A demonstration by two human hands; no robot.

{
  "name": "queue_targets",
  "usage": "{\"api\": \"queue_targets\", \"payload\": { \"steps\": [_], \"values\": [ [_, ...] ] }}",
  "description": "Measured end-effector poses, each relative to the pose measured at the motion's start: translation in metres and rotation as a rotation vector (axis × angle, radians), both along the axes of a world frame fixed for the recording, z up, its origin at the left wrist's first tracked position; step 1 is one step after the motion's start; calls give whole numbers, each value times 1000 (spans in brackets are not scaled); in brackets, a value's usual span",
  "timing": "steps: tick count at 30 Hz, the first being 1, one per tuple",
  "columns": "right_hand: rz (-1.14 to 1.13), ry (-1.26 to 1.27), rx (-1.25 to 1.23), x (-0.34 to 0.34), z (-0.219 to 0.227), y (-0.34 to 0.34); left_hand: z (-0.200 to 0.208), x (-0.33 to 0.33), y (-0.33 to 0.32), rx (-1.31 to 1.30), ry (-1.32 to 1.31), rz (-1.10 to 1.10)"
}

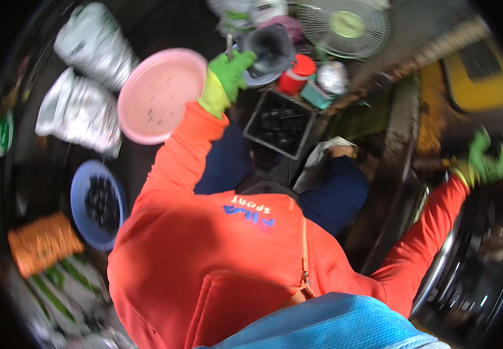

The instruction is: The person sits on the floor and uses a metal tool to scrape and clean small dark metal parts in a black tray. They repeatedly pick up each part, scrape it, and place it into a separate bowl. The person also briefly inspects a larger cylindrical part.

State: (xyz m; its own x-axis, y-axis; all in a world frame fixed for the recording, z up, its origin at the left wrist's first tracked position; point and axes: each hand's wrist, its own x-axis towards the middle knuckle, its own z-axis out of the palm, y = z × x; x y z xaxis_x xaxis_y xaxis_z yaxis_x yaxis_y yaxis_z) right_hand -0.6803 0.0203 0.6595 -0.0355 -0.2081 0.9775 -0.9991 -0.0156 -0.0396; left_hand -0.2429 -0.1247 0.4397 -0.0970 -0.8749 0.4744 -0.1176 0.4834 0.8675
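My left hand (226, 80), in a green and yellow glove, is raised beside the right rim of the pink basin (132, 78). Its fingers are curled, and a thin grey metal tool (230, 45) sticks up from them, its kind unclear through blur. Just right of that hand stands a dark grey tub (277, 43). Far out to the right, my right hand (486, 160) wears a matching glove and holds nothing visible, its thumb and fingers apart. It is nearest to the yellow machine panel (478, 75). Between the arms sits a black crate (269, 136) with dark pieces inside.
Stuffed white sacks (80, 110) lie at left, above a blue basin (80, 203) of dark pieces and an orange package (45, 241). Beyond are a red container (298, 72), a teal box (316, 95) and a fan (344, 26). A wooden beam (402, 70) runs at right.
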Motion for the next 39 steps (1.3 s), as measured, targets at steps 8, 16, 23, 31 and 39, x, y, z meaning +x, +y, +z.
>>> {"api": "queue_targets", "payload": {
  "steps": [8, 16, 23, 31, 39],
  "values": [
    [703, -1360, 270, -106, -61, -33, -187, 253, -40, 802, -782, 754],
    [484, -1223, 37, -94, -70, -25, -263, 275, -74, 784, -1488, 430],
    [499, -1097, -79, -46, -77, 30, -103, 128, -66, 361, 131, 247],
    [-772, 406, -573, 70, -94, 98, -98, -20, -38, 817, 1188, -464],
    [-422, 230, -152, 58, -92, 112, -237, -81, 39, 1385, 951, -320]
  ]
}}
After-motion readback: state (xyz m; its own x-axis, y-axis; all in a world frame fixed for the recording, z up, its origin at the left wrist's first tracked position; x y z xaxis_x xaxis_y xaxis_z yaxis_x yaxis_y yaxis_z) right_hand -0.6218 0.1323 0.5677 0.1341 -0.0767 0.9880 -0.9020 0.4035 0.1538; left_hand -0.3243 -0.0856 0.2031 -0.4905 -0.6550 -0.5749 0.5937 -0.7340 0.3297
